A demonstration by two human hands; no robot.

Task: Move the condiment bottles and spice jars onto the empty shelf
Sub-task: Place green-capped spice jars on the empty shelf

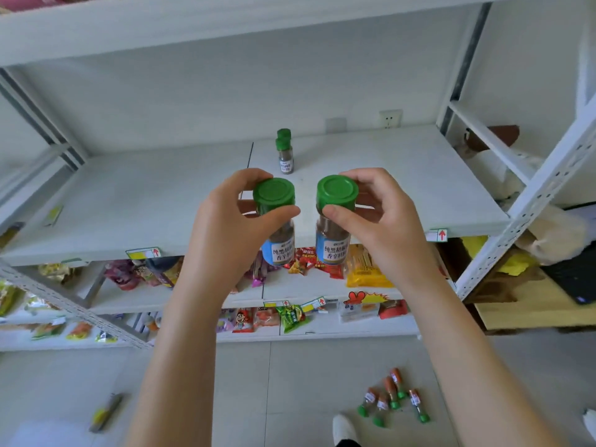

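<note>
My left hand [225, 227] grips a green-capped pepper jar [277, 233] by its cap and neck. My right hand [383, 221] holds a second, matching jar [333, 227] the same way. Both jars hang upright just in front of the white shelf [129, 204], near its front edge. Two more green-capped jars [285, 153] stand one behind the other at the middle back of that shelf. Several small jars with green caps and orange contents [393, 398] lie on the floor at lower right.
Lower shelves [306, 285] carry snack packets. Price tags [143, 253] stick to the shelf's front edge. A perforated white upright [529, 201] rises on the right, with boxes and bags behind it. A yellow-handled tool [104, 412] lies on the floor at left, and a white shoe [345, 429] shows below.
</note>
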